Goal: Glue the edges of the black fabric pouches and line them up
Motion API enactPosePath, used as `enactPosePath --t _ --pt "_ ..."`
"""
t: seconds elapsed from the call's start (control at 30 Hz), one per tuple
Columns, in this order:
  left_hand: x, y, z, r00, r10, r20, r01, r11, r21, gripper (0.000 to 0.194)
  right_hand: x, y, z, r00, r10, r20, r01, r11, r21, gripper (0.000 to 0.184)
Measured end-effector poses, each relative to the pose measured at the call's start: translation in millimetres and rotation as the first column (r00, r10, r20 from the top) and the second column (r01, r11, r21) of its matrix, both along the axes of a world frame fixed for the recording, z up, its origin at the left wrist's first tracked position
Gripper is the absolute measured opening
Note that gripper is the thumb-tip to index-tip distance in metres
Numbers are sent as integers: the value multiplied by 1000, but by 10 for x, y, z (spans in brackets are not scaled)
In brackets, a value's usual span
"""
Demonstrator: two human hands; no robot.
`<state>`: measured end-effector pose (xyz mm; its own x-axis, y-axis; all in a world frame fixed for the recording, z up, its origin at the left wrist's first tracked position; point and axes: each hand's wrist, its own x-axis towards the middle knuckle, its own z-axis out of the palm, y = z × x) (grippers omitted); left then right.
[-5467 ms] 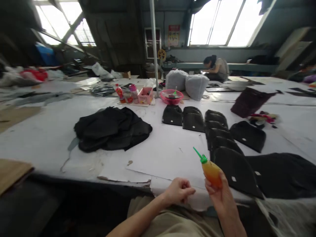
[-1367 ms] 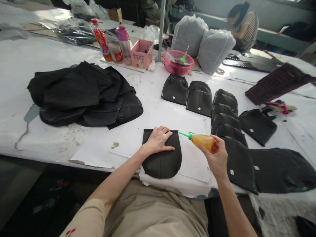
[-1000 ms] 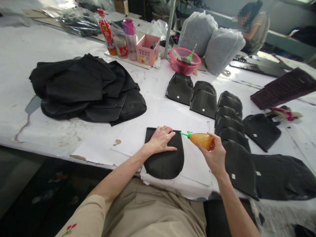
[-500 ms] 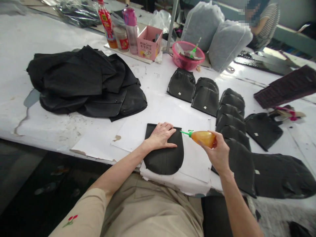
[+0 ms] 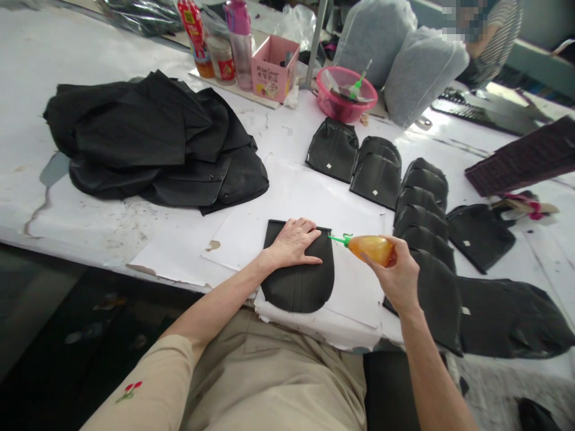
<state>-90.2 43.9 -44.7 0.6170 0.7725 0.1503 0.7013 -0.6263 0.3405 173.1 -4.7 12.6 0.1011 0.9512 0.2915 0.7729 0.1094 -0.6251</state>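
Flat on a rounded black leather-like panel at the table's near edge lies my left hand, fingers spread. My right hand is wrapped round a squeeze bottle of amber liquid, tilted nearly level. Its thin green nozzle points left, with the tip at the panel's upper right edge. Whether liquid comes out is too small to tell. White paper lies under the panel.
A heap of black pieces lies at left. Overlapping black panels run down the right side. Behind stand a pink basin, a pink box, bottles and grey wrapped bundles. Another person is at the back right.
The camera view has shifted slightly. Both hands, the panel and the bottle keep nearly the same places, the nozzle tip still at the panel's upper right edge.
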Motion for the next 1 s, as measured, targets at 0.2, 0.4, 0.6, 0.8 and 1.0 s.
enactPosePath --t 0.2,0.4,0.6,0.8,1.0 --pt "-4 4 -9 1000 1 4 -1 1000 17 70 -13 64 -45 998 -30 -50 30 1000 7 59" --pt "-6 2 0 1000 2 0 -2 1000 -9 68 21 -36 -34 997 -24 -69 22 999 -35 58" --pt "-6 5 3 1000 0 0 0 1000 -7 69 32 -183 21 999 -21 -36 20 999 -40 56" --pt "-8 3 -8 1000 3 -13 -3 1000 14 69 58 -285 66 1000 -5 -6 4 999 -50 56" --pt "-10 1 -1 1000 4 -12 -4 1000 10 69 54 -377 122 1000 8 12 -8 998 -66 55"
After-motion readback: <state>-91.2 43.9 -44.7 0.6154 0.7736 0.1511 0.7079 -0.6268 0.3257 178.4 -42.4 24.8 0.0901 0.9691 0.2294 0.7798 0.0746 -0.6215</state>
